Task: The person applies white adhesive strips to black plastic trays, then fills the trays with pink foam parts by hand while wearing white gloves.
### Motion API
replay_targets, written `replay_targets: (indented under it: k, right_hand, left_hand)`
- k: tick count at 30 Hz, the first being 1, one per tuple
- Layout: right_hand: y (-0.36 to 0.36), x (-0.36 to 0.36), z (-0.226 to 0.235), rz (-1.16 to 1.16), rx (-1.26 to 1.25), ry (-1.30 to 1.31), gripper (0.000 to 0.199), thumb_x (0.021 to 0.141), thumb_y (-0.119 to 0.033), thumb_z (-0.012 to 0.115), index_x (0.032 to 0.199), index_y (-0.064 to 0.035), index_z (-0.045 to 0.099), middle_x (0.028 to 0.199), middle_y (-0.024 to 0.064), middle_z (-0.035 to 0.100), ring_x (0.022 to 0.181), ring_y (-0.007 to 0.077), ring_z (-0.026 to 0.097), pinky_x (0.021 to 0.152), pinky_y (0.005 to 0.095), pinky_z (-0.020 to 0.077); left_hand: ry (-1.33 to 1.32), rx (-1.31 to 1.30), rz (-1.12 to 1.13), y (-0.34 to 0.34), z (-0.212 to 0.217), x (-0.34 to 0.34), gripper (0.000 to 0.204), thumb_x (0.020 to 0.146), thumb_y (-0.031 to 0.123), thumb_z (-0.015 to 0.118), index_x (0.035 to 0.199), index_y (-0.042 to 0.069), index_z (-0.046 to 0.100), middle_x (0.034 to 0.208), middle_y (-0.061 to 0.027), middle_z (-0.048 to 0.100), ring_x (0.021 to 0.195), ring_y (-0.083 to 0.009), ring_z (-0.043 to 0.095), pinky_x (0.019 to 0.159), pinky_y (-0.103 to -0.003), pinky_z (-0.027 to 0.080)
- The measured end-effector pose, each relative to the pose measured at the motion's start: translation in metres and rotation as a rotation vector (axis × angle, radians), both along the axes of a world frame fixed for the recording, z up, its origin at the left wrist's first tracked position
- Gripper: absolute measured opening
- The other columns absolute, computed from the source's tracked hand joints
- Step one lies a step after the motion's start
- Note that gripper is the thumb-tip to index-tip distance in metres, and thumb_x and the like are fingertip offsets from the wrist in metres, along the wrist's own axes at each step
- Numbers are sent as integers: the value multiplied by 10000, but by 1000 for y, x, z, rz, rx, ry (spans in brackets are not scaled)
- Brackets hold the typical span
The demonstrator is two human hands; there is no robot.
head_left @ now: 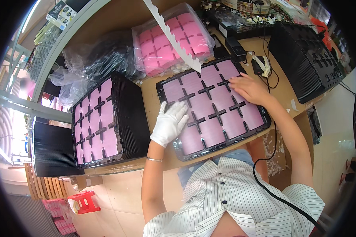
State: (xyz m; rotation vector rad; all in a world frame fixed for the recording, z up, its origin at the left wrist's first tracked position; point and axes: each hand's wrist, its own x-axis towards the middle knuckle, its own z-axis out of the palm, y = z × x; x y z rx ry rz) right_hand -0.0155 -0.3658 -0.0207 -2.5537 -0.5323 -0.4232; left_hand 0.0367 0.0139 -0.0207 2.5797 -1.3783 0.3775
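A black plastic tray [216, 138] lies in front of me, its compartments lined with pink sheet and parted by black cross-shaped dividers. My left hand [170, 123], in a white glove, rests on the tray's left side with its fingers laid over the pink lining. Bare, my right hand [249, 89] reaches across the tray's right edge. Its fingers lie stretched out on the lining near the far right corner. Neither hand visibly grips anything.
A tall stack of black trays [130, 114] with a pink-lined top stands at left. Another black stack [300, 59] is at right. Behind the tray lies a clear bag of pink sheets [158, 49]. A white toothed strip [172, 37] hangs above. Cables [271, 75] cross the table.
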Motion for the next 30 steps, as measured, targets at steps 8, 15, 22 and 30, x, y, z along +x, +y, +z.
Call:
replay_targets:
  k: [8,15,22,30]
  right_hand:
    - [-13,-46,9,42,-237,175,650,687,-411,798,1192,-37,630,1361,113,562,1313,294,476,1163,474,284]
    - [-29,-67,38,91,-371,380,946,587,-441,857,1376,-64,497,1496,157,412,1469,319,237,1196,556,120]
    - [-50,-66,-38,-189,504,94,757,979,-600,416,1502,-59,334,1574,141,295,1497,284,162,1216,439,79]
    - [-43,-65,-67,-174,1160,219,872,989,-651,31,1518,4,258,1574,180,278,1490,260,179,1213,387,40]
  left_hand:
    - [177,58,117,-5,34,-38,567,701,486,799,1046,60,656,1105,-127,639,1099,-293,588,1128,-513,293]
    - [374,241,145,14,40,-47,1023,564,592,825,1355,44,479,1414,-194,440,1362,-336,386,1150,-612,164]
    - [941,-476,587,14,18,-68,925,896,272,694,1536,-37,102,1597,-263,151,1488,-338,187,1183,-350,224]
    - [1225,-1222,525,13,32,-90,686,941,123,616,1515,-1,262,1541,-191,335,1410,-253,353,1140,-328,304]
